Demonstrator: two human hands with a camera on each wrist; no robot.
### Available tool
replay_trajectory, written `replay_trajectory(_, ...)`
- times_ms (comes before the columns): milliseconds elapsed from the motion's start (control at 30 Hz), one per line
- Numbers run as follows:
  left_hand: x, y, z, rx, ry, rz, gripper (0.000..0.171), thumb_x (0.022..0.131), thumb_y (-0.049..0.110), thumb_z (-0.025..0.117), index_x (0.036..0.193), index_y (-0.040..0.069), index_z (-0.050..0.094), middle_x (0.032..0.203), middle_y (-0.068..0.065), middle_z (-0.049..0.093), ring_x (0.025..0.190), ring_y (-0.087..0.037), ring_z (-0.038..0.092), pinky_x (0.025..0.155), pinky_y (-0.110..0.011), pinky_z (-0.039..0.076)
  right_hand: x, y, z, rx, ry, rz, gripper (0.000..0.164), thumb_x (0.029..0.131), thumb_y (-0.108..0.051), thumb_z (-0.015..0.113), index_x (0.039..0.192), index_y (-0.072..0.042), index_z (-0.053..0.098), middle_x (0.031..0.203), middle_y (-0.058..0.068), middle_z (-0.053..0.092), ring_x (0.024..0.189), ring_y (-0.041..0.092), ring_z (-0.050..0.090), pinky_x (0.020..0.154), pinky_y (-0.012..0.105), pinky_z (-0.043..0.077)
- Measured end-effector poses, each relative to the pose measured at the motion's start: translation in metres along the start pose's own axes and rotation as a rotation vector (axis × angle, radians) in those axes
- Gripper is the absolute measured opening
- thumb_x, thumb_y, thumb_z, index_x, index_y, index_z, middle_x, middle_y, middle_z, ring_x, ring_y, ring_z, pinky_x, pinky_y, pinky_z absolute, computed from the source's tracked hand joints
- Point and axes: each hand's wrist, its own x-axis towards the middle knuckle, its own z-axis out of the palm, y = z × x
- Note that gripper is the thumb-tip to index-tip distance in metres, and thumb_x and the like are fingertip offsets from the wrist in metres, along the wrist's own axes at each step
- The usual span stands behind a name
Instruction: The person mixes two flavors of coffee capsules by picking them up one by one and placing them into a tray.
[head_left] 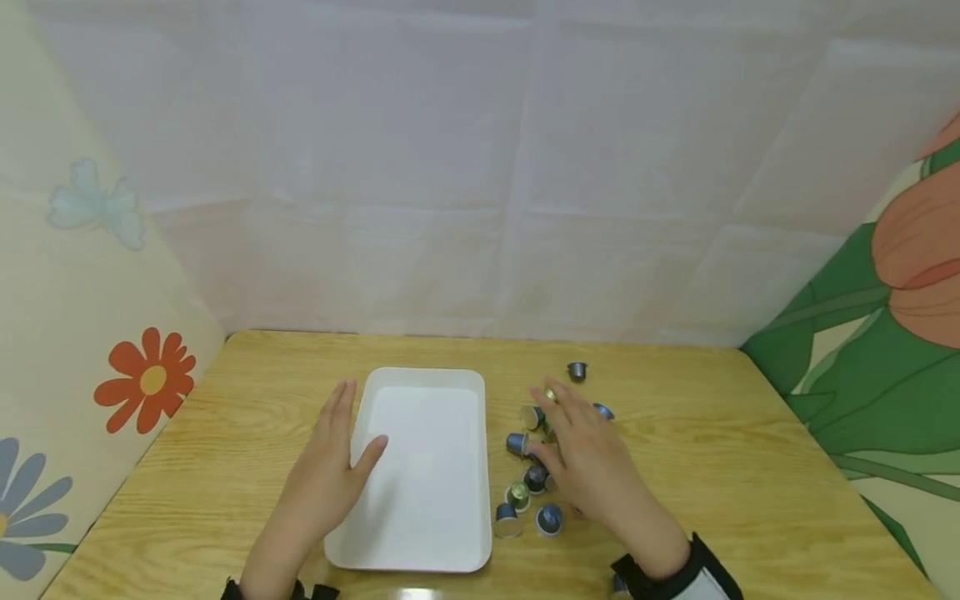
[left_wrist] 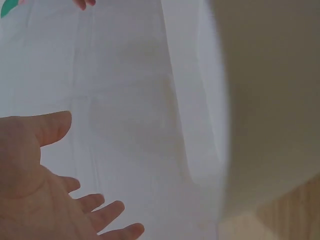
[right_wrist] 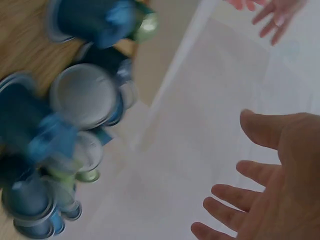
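A white tray [head_left: 423, 475] lies on the table. My left hand [head_left: 322, 479] is at its left rim, fingers straight and thumb spread over the tray; whether it touches the rim I cannot tell. In the left wrist view the same hand [left_wrist: 55, 185] holds nothing. To the right of the tray are several coffee capsules, among them a green capsule [head_left: 518, 496] and a blue capsule [head_left: 550, 519]. Above them my right hand [head_left: 592, 458] stretches out, hiding some. The right wrist view shows this hand [right_wrist: 275, 175] empty, beside a blurred blue capsule [right_wrist: 30, 195].
One dark capsule [head_left: 577, 371] stands apart toward the back of the wooden table [head_left: 712, 433]. Another dark object [head_left: 619, 583] is partly hidden by the right cuff. A white cloth [head_left: 450, 167] hangs behind the table, with flower-printed cloth [head_left: 900, 350] at the sides.
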Motion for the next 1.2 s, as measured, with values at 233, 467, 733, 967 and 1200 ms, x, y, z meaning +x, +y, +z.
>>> replay_trajectory(233,-0.001,-0.03,0.002,-0.335,-0.042,-0.119,0.081,0.106,0.032,0.047,0.158,0.008,-0.009,0.162,-0.025,-0.001,0.145,-0.049,0.004,0.109,-0.069,0.015,-0.009,0.026,0.0,-0.107,0.009,-0.078,0.071,0.084,-0.022,0.08,0.144,-0.003,0.047,0.146,0.021,0.045,0.127,0.039,0.049,0.098,0.059,0.044)
replay_trajectory(467,-0.006,-0.048,0.003,-0.595,-0.069,-0.179,0.074,0.108,0.029,0.041,0.156,0.001,-0.008,0.158,-0.031,-0.007,0.144,-0.052,-0.003,0.108,-0.071,0.011,-0.017,0.051,0.0,-0.141,-0.009,-0.096,0.064,0.085,-0.017,0.079,0.139,0.0,0.051,0.137,0.023,0.053,0.121,0.039,0.053,0.096,0.058,0.045)
replay_trajectory(733,-0.014,-0.062,0.01,-0.836,-0.109,-0.31,0.071,0.108,0.034,0.04,0.159,0.005,0.0,0.164,-0.018,0.001,0.149,-0.038,0.003,0.116,-0.058,0.011,-0.016,0.085,0.008,-0.193,-0.024,-0.168,0.057,0.085,-0.016,0.077,0.134,0.002,0.055,0.133,0.024,0.056,0.116,0.04,0.056,0.094,0.057,0.046)
replay_trajectory(967,-0.024,-0.072,0.019,-1.03,-0.127,-0.253,0.064,0.107,0.021,0.037,0.155,-0.006,0.004,0.163,-0.023,0.004,0.149,-0.039,0.004,0.109,-0.025,0.029,-0.011,0.12,0.018,-0.247,-0.029,-0.271,0.055,0.081,-0.013,0.081,0.128,0.003,0.059,0.124,0.023,0.061,0.107,0.038,0.061,0.089,0.054,0.05)
replay_trajectory(1200,-0.026,-0.077,0.028,-1.126,-0.082,-0.282,0.059,0.102,0.009,0.042,0.152,-0.012,0.018,0.159,-0.026,0.018,0.142,-0.019,0.031,0.099,-0.011,0.035,-0.005,0.14,0.019,-0.247,-0.068,-0.344,0.051,0.08,-0.007,0.082,0.126,-0.001,0.062,0.119,0.02,0.063,0.103,0.036,0.063,0.085,0.052,0.052)
